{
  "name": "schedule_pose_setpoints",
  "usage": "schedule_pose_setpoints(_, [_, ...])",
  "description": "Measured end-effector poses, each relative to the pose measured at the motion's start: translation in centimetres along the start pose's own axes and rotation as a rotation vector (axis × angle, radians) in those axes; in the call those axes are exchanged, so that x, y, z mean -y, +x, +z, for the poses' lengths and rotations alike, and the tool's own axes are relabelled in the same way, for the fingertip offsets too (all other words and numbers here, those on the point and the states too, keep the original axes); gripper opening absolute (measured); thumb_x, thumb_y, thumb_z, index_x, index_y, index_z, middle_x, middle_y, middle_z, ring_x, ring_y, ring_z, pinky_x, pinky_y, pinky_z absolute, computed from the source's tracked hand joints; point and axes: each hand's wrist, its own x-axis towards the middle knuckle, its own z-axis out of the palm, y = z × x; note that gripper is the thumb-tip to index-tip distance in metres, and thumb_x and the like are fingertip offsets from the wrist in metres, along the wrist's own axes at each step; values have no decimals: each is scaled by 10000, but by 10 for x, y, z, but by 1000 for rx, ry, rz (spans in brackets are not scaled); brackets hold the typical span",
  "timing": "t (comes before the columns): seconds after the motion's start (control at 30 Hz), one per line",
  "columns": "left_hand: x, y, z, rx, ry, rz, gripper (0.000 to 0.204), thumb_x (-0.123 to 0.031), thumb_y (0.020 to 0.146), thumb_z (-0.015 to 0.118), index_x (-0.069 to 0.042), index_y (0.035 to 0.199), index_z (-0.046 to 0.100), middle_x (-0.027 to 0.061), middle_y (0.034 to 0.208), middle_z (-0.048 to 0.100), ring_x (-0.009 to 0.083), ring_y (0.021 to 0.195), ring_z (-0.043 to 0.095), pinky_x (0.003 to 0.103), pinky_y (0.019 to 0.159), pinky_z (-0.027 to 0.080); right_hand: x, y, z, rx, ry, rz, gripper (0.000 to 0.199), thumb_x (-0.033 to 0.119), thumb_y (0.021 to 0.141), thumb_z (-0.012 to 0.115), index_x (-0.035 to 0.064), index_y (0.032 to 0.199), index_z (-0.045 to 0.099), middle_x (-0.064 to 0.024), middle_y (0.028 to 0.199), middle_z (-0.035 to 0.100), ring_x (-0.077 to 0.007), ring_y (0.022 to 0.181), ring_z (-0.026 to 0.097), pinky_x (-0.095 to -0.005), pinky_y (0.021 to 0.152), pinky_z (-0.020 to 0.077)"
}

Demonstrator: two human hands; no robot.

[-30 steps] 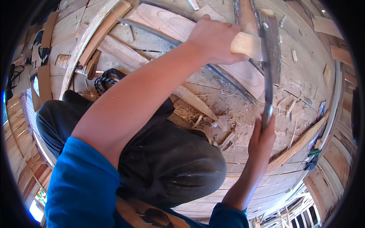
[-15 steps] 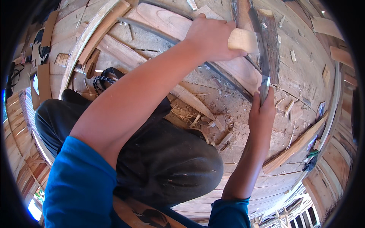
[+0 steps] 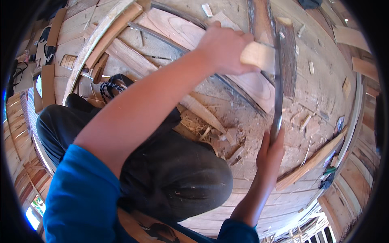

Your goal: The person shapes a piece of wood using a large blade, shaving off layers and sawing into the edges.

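Wooden block [image 3: 257, 56] clenched in my left hand [image 3: 225, 48] at one o'clock; right hand [image 3: 269, 156] pinches the dark blade [image 3: 278, 81] near its lower end; one slip, I judge, cuts fingers.

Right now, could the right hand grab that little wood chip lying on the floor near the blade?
Probably not straight away. The right hand is shut on the lower end of the long blade, so it is busy. The wood chip lies close by, with nothing covering it.

Blue short sleeves [image 3: 83, 194], bare forearms, black trousers [image 3: 162, 170], black-and-white sandal [image 3: 113, 85].
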Motion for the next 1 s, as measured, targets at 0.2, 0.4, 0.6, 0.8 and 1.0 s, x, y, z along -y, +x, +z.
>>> schedule_pose_setpoints(0.2, [-5, 1, 0, 12, 31, -38, 630, -655, 760, 639, -95, 1047, 624, 106, 896, 708, 292, 825, 687, 459, 825, 459, 3, 32, 11, -90, -35, -161, 271, 141, 987, 509, 7, 1223, 493, -277, 868, 647, -478, 784, 638, -515, 610, 467])
schedule_pose_setpoints(0.4, [-1, 4, -13, 119, 50, -45, 682, -670, 776, 606, -111, 1166, 623, 100, 1000, 710, 251, 942, 690, 457, 879, 442, -16, -21, 0, -50, 36, 4, 218, 138, 989, 508, 13, 1168, 513, -278, 851, 642, -462, 748, 645, -523, 590, 441])
schedule_pose_setpoints(0.6, [-1, 5, 6, -11, 27, -14, 654, -661, 761, 634, -93, 1085, 630, 107, 944, 710, 289, 849, 693, 456, 821, 468, 9, 36, 8, -63, -17, -144, 230, 154, 994, 507, -1, 1164, 495, -268, 719, 589, -465, 676, 607, -490, 560, 428])
schedule_pose_setpoints(0.8, [1, 5, -9, 63, 47, -38, 647, -660, 776, 624, -79, 1059, 631, 117, 892, 715, 303, 831, 698, 450, 825, 486, -15, -16, 2, -72, 48, -46, 246, 154, 992, 515, -17, 1169, 510, -246, 785, 594, -363, 637, 565, -454, 593, 436])
schedule_pose_setpoints(1.0, [-4, 7, 3, 8, -24, -79, 625, -661, 762, 636, -103, 1043, 635, 123, 853, 708, 324, 824, 695, 466, 805, 511, 12, 42, 3, -19, 19, -71, 244, 186, 999, 504, -12, 1143, 500, -274, 744, 588, -459, 699, 606, -504, 574, 415])
